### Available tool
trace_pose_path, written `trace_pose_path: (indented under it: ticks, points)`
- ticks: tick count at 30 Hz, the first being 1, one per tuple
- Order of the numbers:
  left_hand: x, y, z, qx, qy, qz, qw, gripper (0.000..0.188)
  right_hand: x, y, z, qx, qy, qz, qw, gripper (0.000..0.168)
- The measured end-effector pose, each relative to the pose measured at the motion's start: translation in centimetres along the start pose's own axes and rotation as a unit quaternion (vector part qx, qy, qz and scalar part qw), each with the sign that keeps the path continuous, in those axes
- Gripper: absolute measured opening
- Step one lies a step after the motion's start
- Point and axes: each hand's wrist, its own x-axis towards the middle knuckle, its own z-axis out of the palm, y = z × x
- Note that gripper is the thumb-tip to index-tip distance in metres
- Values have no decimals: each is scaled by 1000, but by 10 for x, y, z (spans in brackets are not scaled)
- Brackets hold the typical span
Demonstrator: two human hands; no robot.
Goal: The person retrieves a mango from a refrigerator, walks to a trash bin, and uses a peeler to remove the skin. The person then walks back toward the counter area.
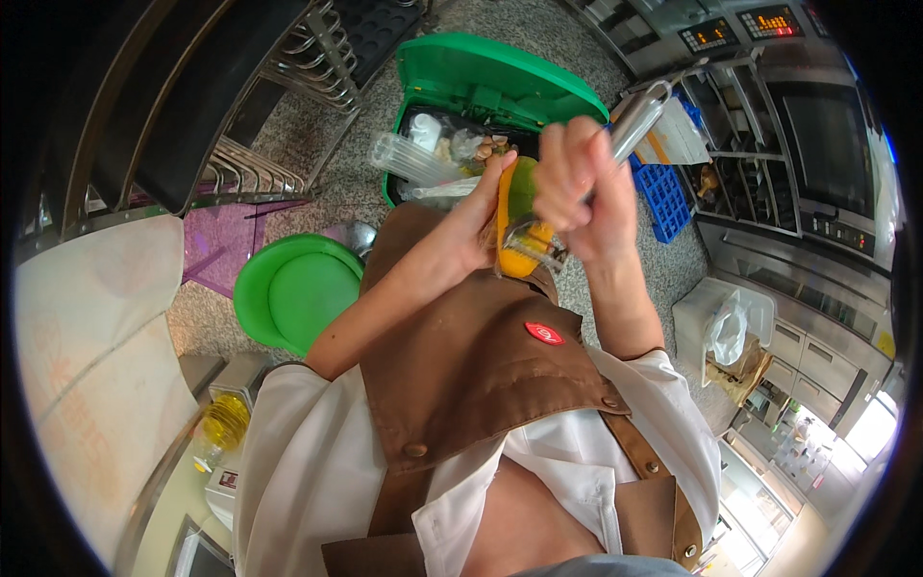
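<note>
A mango point(520, 261), partly peeled, with orange flesh bare and green skin left on its upper part, lies in my left hand point(479, 223), whose fingers wrap its left side. My right hand point(588, 191), blurred, is closed round a metal-handled peeler point(638, 124). The peeler's head is at the mango's lower right side, and the handle's looped end sticks out beyond my fist. Beyond both hands stands a green waste bin point(505, 68) with its lid up, holding clear plastic cups, eggshells and other refuse.
A green round stool or tub point(310, 292) and a metal bowl point(351, 236) are at the left. Tray racks point(249, 173) rise at the upper left. To the right are a blue plastic crate point(660, 198), a cardboard box point(674, 133), ovens point(818, 148) and a clear plastic container point(689, 317).
</note>
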Motion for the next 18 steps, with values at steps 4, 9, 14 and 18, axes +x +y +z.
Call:
trace_pose_path:
  ticks: [4,9,14,18]
  points:
    - [-9,-1,-1,40,-36,50,997,49,-1,12,4,-112,-33,-16,993,31]
    - [12,-5,-19,-3,-65,-29,997,52,13,-1,-10,-145,16,-58,988,31]
    - [10,-10,-18,-25,-42,-14,999,58,8,-5,-6,-43,48,-42,997,33]
    - [5,-3,-10,-27,-32,3,999,60,-4,5,5,-80,6,-32,996,32]
